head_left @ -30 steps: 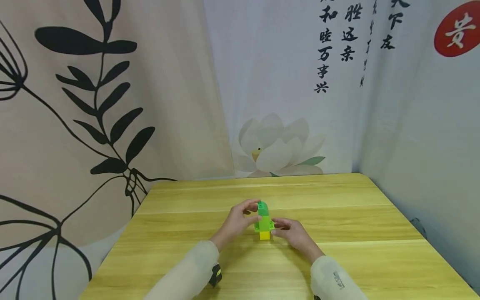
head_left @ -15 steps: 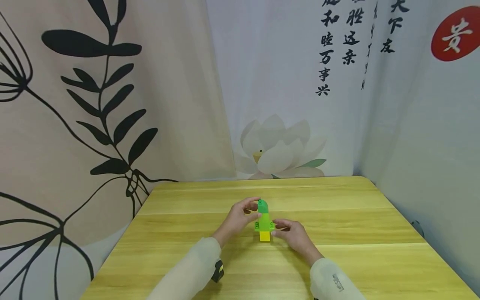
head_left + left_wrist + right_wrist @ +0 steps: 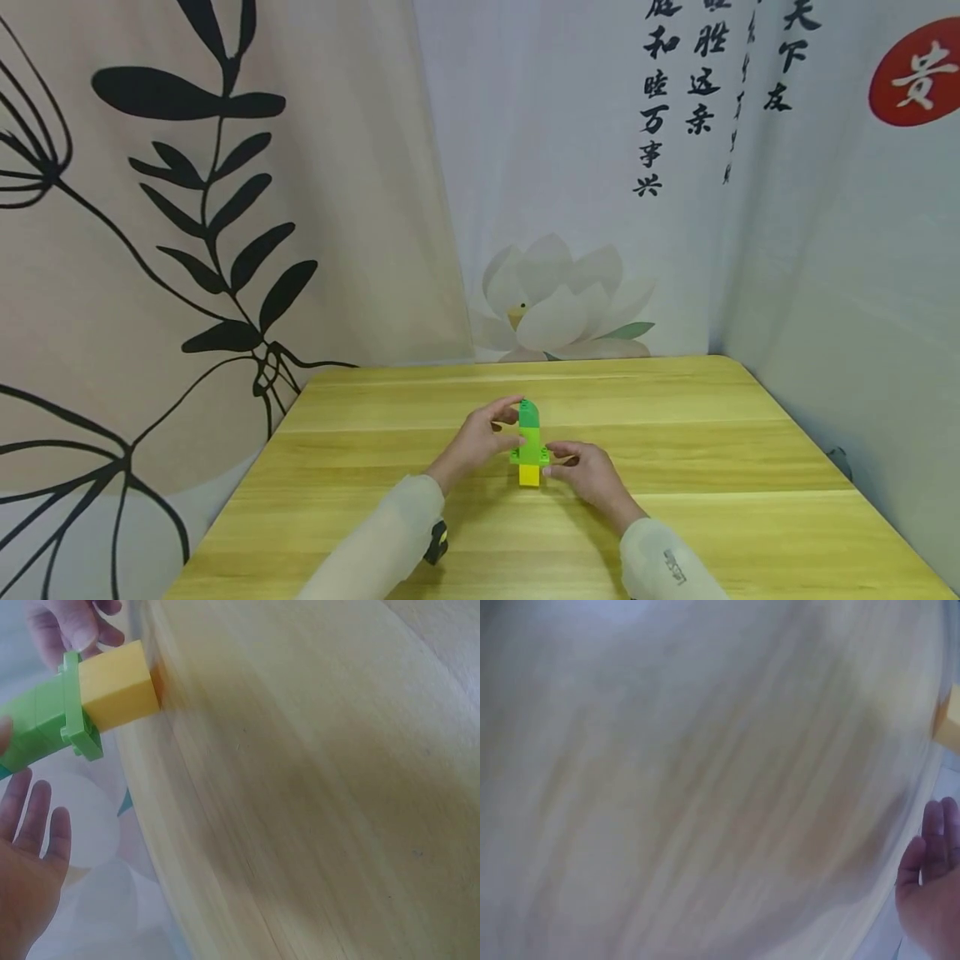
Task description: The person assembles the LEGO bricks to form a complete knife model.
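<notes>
A small tower of toy building bricks stands upright on the table in the head view. It has a yellow brick at its foot, a lime section with studded ends jutting to both sides, and a rounded darker green brick on top. My left hand holds it from the left, index finger at the top and thumb on the lime part; its other fingers are spread loosely in the left wrist view. From the right, my right hand has curved index finger and thumb at the jutting lime end.
The wooden table reaches back to a hanging cloth with printed leaves, a lotus and writing. Another pale cloth hangs along the right side. A black-and-yellow wrist device sits under the left sleeve.
The head view has tilted slightly upward, so everything sits a little lower in it. Both hands and the brick tower stay nearly where they were.
</notes>
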Motion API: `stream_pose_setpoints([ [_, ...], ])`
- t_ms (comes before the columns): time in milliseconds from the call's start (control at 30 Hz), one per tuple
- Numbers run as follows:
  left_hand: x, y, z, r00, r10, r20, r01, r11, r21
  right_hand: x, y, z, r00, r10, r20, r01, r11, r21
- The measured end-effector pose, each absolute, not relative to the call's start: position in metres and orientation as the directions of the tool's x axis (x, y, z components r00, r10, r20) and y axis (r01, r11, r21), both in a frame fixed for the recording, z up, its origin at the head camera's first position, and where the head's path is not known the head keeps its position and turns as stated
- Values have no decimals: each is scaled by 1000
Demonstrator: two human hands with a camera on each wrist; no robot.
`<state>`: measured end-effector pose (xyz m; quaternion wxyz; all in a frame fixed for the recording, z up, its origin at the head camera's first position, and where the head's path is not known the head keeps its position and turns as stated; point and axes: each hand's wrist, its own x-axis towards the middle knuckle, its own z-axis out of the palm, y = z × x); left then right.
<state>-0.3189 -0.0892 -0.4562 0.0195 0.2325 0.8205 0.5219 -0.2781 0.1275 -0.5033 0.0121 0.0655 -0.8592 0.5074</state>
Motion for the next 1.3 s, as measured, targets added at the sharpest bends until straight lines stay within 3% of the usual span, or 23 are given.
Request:
stream_pose_setpoints([
  [400, -325, -87, -458, -903, 403, 150, 322, 403, 857, -279, 128, -506, -981, -82, 174, -190, 557, -809],
  [700, -332, -85, -458, -905, 412, 107, 307, 458, 834, -282, 129, -503, -986, -105, 132, -169, 604, -779],
  [1300, -345, -95, -463, -919, 393, -17, 200, 503, 840, -281, 127, -496, -984, -149, 97, -163, 536, -829],
])
